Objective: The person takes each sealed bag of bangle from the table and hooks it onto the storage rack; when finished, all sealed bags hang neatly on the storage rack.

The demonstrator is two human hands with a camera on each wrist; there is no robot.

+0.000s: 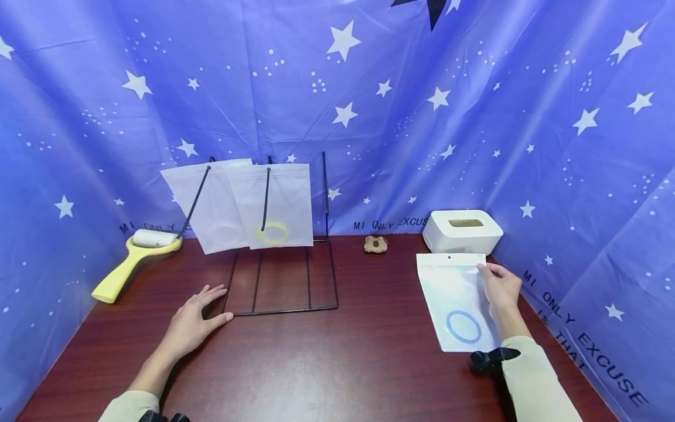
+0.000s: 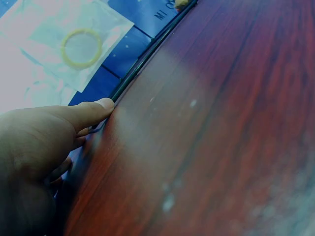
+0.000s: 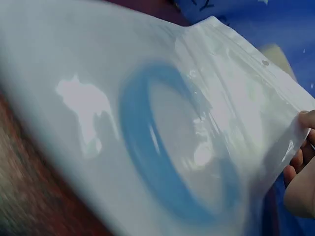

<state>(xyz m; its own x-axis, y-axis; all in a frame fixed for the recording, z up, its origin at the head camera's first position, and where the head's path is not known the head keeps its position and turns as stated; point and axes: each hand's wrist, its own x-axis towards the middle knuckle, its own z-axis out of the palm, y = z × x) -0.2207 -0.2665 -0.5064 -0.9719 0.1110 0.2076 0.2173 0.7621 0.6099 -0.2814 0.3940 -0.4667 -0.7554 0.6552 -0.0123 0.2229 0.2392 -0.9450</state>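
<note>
A white zip bag with a blue ring (image 1: 464, 326) inside hangs at the right, pinched near its upper right edge between thumb and fingers of my right hand (image 1: 501, 291). In the right wrist view the bag (image 3: 216, 73) fills most of the picture, its hang hole near the top edge. At the front left corner of a black wire display rack (image 1: 285, 311), my left hand (image 1: 191, 321) rests on the table, thumb and fingertips touching the frame. Two similar bags hang on the rack's hooks: one with a pink ring (image 1: 224, 230), one with a yellow ring (image 1: 272, 233).
A yellow-handled lint roller (image 1: 123, 272) lies at the left of the rack. A white tissue box (image 1: 463, 231) stands at the back right, and a small brown flower-shaped piece (image 1: 375, 244) lies near the back edge. Starry blue cloth (image 1: 401, 135) surrounds the table.
</note>
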